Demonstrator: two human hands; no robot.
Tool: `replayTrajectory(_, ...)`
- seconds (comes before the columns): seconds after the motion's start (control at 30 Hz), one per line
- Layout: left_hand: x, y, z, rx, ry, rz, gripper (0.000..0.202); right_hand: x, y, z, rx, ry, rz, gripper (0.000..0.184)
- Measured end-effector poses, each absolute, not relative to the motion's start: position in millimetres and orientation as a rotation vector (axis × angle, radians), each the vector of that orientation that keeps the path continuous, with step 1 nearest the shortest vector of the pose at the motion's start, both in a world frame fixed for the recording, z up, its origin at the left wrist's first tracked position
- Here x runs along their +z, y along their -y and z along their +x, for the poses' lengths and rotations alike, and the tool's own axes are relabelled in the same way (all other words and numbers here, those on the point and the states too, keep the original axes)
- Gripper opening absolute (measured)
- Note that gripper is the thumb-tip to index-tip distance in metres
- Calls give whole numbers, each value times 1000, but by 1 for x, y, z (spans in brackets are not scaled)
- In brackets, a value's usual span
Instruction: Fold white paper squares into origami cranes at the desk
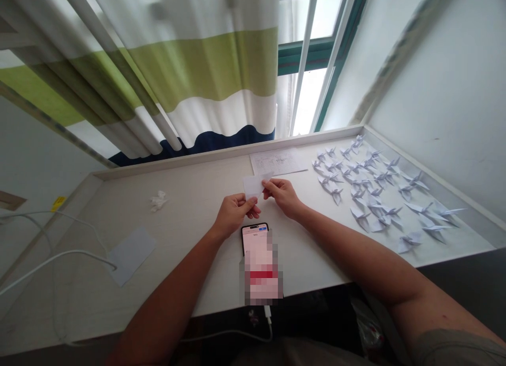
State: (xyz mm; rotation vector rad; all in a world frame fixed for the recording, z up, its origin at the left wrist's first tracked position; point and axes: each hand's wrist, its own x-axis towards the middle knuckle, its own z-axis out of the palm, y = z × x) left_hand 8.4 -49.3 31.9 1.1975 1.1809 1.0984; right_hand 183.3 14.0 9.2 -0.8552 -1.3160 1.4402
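Note:
Both my hands hold a small white piece of paper (254, 185) above the pale desk (197, 218). My left hand (234, 213) pinches its lower edge, fingers closed. My right hand (281, 195) pinches its right edge with fingers closed. Just below my hands a phone (259, 258) lies on the desk with its screen lit, a white cable running from its near end.
Many folded white paper cranes (371, 192) lie in rows on the right of the desk. A printed sheet (278, 161) lies behind my hands. At left are a crumpled scrap (158, 201), a blank sheet (130, 253) and white cables (51, 260). A striped curtain (190, 81) hangs behind.

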Motion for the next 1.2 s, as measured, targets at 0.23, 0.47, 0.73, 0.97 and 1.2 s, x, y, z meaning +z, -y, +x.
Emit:
replayTrajectory(0.23,34,51,2,941,-1156,1226,44,7,-38,197,1221,998,-996,49)
replayTrajectory(0.47,46,53,-12,606,-1165,1444,38,29,-34,219,1477,1757,-809,50)
replayTrajectory(0.73,55,55,-18,534,-1182,1506,41,31,-29,217,1717,1720,-759,41)
replayTrajectory(0.97,57,56,-17,474,-1187,1592,46,28,-26,214,1723,1712,-767,38)
replayTrajectory(1.2,53,55,-17,511,-1165,1558,46,31,-27,216,1705,1752,-725,46)
